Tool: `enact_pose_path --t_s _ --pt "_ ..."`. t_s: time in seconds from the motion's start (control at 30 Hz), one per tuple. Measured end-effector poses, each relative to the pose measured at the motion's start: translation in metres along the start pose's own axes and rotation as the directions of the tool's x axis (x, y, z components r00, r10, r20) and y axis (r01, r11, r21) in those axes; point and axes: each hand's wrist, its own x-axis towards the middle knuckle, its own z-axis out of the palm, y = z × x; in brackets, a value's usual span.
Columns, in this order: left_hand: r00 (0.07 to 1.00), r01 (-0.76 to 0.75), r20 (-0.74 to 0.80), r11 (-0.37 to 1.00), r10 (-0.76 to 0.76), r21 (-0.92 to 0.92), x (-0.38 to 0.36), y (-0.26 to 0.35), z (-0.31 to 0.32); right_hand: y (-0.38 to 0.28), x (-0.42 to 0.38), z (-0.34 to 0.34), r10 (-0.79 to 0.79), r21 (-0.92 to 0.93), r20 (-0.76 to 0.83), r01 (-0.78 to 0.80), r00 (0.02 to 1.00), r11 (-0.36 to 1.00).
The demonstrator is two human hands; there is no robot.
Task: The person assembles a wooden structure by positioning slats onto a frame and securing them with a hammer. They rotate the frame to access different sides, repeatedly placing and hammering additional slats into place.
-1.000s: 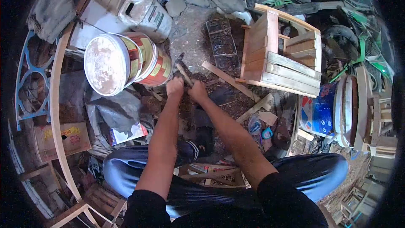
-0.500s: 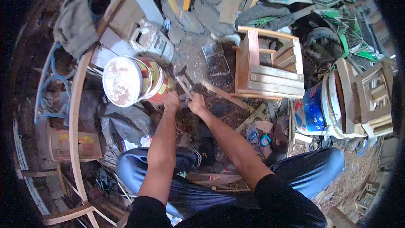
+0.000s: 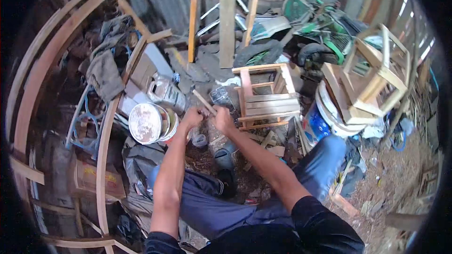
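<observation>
Both hands are together in front of me, above the littered ground. My right hand (image 3: 223, 120) is wrapped round a light wooden stick (image 3: 203, 101), which slants up and to the left from the fist. My left hand (image 3: 193, 117) is closed beside it; what its fingers hold is too small to make out. Just left of that hand stands a bucket (image 3: 145, 123) with a stained white lid. To the right of my hands rests a small slatted wooden frame (image 3: 270, 105). A clear plastic tray (image 3: 221, 96) lies beyond them.
A dirty white jug (image 3: 167, 95) stands behind the bucket. At the right, a wooden stool frame (image 3: 381, 77) sits over a blue and white bucket (image 3: 316, 121). Long curved wood strips (image 3: 104, 160) rise at the left. A cardboard box (image 3: 99, 181) lies lower left.
The view has tilted up and shows the corrugated wall and more of the stool frame. Both hands remain close together, and the stick now points up and left from my right hand.
</observation>
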Motion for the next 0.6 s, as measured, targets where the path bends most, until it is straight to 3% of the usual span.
enact_pose_path --t_s 0.07,0.1,0.13,0.23,0.27,0.3,0.33,0.43,0.47,0.53,0.57,0.6 --pt "0.998 0.042 -0.043 0.999 -0.043 -0.002 0.016 0.021 0.007 -0.014 0.002 -0.034 0.074 -0.078 -0.064 -0.079 0.995 0.994" --pt "0.998 -0.062 -0.030 0.992 0.059 -0.111 0.021 0.036 0.009 -0.022 0.005 -0.053 0.135 -0.106 -0.023 -0.137 0.991 0.985" --pt "0.997 -0.077 -0.029 0.991 0.074 -0.108 0.022 0.062 0.008 -0.023 0.007 -0.067 0.131 -0.107 -0.037 -0.134 0.991 0.985" --pt "0.982 0.142 -0.043 0.878 -0.181 -0.457 0.011 0.148 0.012 -0.012 0.011 -0.099 0.171 -0.119 -0.080 -0.179 0.982 0.977" --pt "0.983 0.136 -0.048 0.877 -0.178 -0.460 0.016 0.151 0.027 -0.008 0.010 -0.108 0.165 -0.123 -0.081 -0.174 0.983 0.977" --pt "0.975 0.173 0.033 0.655 -0.221 -0.736 0.023 0.145 0.047 -0.003 0.008 -0.117 0.083 -0.078 -0.134 -0.094 0.987 0.992" --pt "0.964 0.202 0.124 0.346 -0.234 -0.916 0.024 0.147 0.061 0.006 0.005 -0.124 0.006 -0.037 -0.187 -0.013 0.982 0.999" --pt "0.944 0.196 0.125 0.216 -0.305 -0.956 0.028 0.167 0.098 0.022 0.001 -0.140 0.055 -0.026 -0.201 -0.061 0.978 0.998" --pt "0.942 0.202 0.130 0.215 -0.308 -0.956 0.030 0.168 0.102 0.025 -0.002 -0.146 0.120 -0.008 -0.212 -0.124 0.970 0.992" --pt "0.943 0.266 0.169 0.342 -0.288 -0.902 0.039 0.168 0.112 0.042 -0.003 -0.153 0.109 -0.031 -0.220 -0.119 0.969 0.992" --pt "0.951 0.186 0.051 0.433 -0.304 -0.882 0.049 0.164 0.123 0.051 -0.003 -0.158 0.137 -0.082 -0.176 -0.154 0.975 0.985" --pt "0.952 0.183 0.050 0.428 -0.303 -0.885 0.061 0.154 0.131 0.057 -0.001 -0.165 0.164 -0.136 -0.133 -0.182 0.977 0.974"
